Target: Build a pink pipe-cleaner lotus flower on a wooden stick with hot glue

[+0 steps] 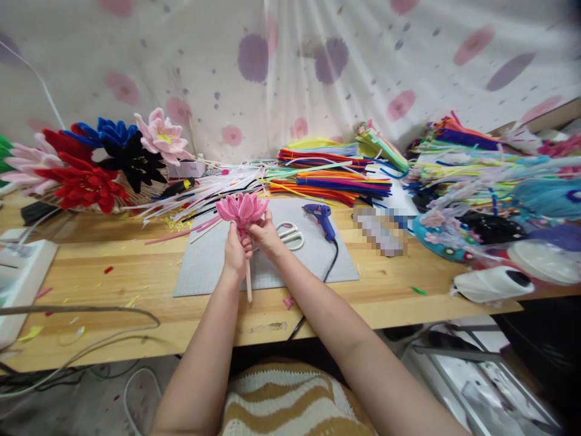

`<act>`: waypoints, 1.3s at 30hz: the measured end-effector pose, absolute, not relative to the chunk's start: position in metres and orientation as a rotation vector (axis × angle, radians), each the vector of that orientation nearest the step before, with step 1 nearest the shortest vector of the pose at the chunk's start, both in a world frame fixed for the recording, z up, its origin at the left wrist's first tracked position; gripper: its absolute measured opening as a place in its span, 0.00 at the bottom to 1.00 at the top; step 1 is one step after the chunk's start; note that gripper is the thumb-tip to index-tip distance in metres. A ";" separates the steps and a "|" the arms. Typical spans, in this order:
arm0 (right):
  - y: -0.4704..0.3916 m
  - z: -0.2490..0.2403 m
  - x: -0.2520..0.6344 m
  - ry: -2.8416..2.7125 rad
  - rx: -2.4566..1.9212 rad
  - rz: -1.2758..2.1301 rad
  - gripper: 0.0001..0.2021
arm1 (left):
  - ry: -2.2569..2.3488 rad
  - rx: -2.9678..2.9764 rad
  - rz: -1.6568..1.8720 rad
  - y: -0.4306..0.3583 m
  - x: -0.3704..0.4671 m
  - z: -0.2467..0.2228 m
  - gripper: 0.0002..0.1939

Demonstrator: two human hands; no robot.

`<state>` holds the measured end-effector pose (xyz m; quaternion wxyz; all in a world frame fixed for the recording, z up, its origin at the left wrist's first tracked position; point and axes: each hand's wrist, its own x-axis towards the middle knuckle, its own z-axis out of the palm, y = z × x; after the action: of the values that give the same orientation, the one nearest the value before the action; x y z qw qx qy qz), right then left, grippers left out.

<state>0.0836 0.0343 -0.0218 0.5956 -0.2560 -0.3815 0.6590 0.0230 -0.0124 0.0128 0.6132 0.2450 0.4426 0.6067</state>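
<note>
A pink pipe-cleaner flower [242, 208] stands upright between my hands, its petals spread open at the top. My left hand [236, 251] is closed round its stem, and a pale stick end [249, 287] pokes out below the fist. Just under the petals, my right hand [265, 236] pinches the flower's base with thumb and fingers. White-handled scissors [293, 236] lie right behind my right hand on a grey cutting mat [209, 272]. A blue glue gun [321, 219] rests on the mat's right part, its black cord running toward the table's front edge.
Finished flowers in red, black, blue and pink [91, 181] crowd the back left. Bundles of coloured pipe cleaners [331, 175] line the back. At right are a white thread cone [492, 283] and a blue fuzzy piece [440, 236]. A power strip [27, 284] sits at the left edge.
</note>
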 end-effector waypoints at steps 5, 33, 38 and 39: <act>0.034 -0.020 0.085 -0.873 -0.593 1.536 0.33 | 1.009 0.558 1.395 -0.013 0.024 0.014 0.18; 0.032 -0.016 0.089 -0.866 -0.623 1.559 0.49 | 1.045 0.620 1.392 -0.012 0.026 0.006 0.16; 0.031 -0.020 0.087 -0.856 -0.609 1.571 0.49 | 1.115 0.642 1.449 -0.011 0.024 0.000 0.16; 0.030 -0.021 0.087 -0.859 -0.615 1.573 0.49 | 1.124 0.652 1.457 -0.011 0.023 -0.001 0.15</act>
<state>0.0867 0.0303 -0.0209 0.5840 -0.2635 -0.3680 0.6739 0.0233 -0.0113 -0.0011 0.5603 0.2766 0.4768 0.6182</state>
